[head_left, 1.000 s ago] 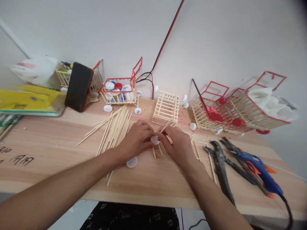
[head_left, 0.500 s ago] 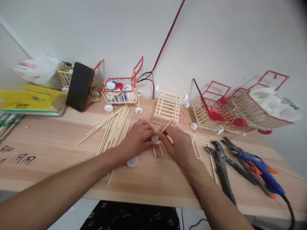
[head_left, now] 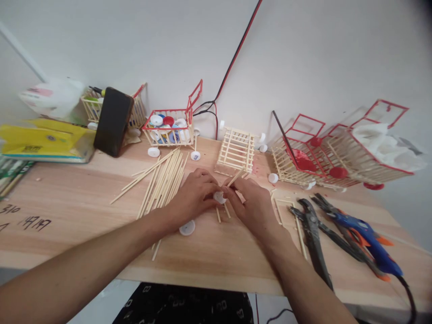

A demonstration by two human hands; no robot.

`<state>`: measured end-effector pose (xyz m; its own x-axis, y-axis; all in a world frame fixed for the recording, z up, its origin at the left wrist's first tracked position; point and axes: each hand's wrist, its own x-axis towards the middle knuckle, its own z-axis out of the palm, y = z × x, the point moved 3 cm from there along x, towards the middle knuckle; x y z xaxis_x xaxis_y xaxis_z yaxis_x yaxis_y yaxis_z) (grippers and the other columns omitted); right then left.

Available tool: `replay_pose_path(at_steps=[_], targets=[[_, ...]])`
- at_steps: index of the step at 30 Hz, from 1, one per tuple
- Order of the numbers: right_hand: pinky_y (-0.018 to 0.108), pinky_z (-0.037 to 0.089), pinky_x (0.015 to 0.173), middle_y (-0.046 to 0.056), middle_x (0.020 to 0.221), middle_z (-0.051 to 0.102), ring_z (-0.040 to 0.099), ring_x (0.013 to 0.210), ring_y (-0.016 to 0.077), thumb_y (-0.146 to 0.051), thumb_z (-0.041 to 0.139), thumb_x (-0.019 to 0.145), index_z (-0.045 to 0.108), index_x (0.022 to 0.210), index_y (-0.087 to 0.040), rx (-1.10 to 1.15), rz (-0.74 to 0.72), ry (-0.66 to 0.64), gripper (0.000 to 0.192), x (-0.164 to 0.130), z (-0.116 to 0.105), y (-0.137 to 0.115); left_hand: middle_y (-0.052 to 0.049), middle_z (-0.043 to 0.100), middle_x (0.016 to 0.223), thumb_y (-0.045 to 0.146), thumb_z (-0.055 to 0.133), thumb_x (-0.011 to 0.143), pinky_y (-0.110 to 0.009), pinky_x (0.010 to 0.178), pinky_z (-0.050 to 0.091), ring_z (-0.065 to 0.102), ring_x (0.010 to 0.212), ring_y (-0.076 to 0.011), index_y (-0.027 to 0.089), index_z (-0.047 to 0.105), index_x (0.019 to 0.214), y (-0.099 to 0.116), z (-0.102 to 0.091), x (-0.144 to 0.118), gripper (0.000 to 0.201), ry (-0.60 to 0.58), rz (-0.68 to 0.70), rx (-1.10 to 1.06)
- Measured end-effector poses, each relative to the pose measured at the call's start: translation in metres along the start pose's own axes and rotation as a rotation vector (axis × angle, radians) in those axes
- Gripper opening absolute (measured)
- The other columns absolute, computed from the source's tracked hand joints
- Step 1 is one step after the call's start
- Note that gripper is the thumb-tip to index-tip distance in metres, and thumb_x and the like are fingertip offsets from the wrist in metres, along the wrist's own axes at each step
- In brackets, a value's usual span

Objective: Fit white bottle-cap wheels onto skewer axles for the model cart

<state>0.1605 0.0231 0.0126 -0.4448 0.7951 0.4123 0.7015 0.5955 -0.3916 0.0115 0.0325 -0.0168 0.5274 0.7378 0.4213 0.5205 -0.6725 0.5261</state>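
Between my two hands sits a white bottle cap [head_left: 220, 197]. My left hand [head_left: 198, 192] is closed, its fingertips gripping the cap from the left. From the other side my right hand [head_left: 251, 202] pinches a thin wooden stick [head_left: 235, 177] against the cap; part of the stick is hidden by the fingers. Short stick ends [head_left: 218, 215] show on the table just below. A second clear-white cap [head_left: 187, 227] lies flat by my left wrist. Under and beyond my left forearm spreads a pile of wooden sticks [head_left: 165, 182].
Behind my hands stands a small stick cart [head_left: 235, 150] with cap wheels. A red-rimmed cart of caps [head_left: 168, 128], a phone [head_left: 114, 121] and a yellow packet [head_left: 43, 139] are to the left. Pliers [head_left: 312, 234], a blue glue gun [head_left: 366, 238] and red-rimmed carts [head_left: 297, 162] are right.
Almost nothing differs. Both hands keep the same hold on the cap and stick, and the whole view has shifted by a few pixels.
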Motion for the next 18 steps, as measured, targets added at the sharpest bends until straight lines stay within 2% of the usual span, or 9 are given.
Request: replay_pose_path(at_steps=[18], targets=[[0.027,0.039,0.066,0.002,0.072,0.063,0.056,0.069,0.0162,-0.028,0.048,0.091,0.059,0.078,-0.020,-0.010,0.010,-0.003,0.019,-0.0001,-0.0014,-0.0021,-0.005,0.065,0.093,0.032,0.069,0.076,-0.037,0.086,0.037,0.048,0.098,-0.0219,0.017,0.066,0.086,0.0001,-0.0009,-0.0002,0.018,-0.003,-0.008,-0.001]])
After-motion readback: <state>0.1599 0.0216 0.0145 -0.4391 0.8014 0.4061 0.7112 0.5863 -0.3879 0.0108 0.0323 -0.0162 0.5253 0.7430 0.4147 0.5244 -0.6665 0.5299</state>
